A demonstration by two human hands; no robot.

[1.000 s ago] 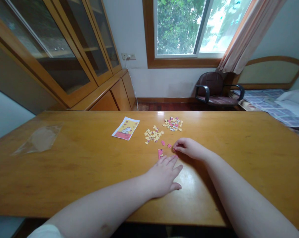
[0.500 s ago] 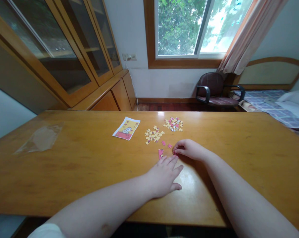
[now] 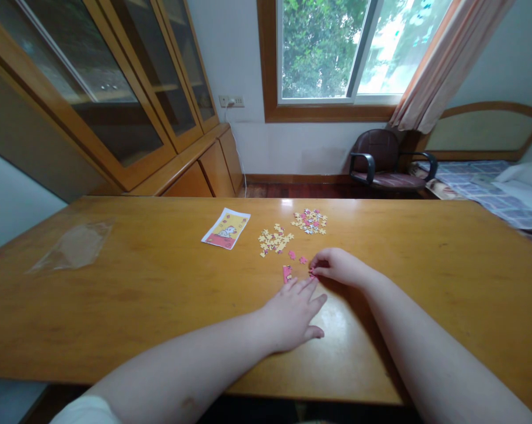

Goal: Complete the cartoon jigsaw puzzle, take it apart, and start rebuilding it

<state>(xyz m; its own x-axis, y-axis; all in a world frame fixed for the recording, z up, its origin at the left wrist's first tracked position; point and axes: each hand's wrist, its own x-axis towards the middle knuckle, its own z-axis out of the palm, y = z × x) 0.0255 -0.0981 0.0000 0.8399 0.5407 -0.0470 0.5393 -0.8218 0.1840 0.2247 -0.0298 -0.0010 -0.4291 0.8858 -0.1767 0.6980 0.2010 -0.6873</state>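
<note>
Puzzle piece [image 3: 312,273] pinched in right hand [image 3: 342,266] grip; left hand [image 3: 292,315] flat, released, just beside.

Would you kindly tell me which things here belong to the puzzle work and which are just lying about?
In use: right hand pinching a pink piece; left hand near the joined pink strip; loose pink pieces; yellow pile; mixed pile; picture card.
Lying about: clear plastic bag; chair.
</note>
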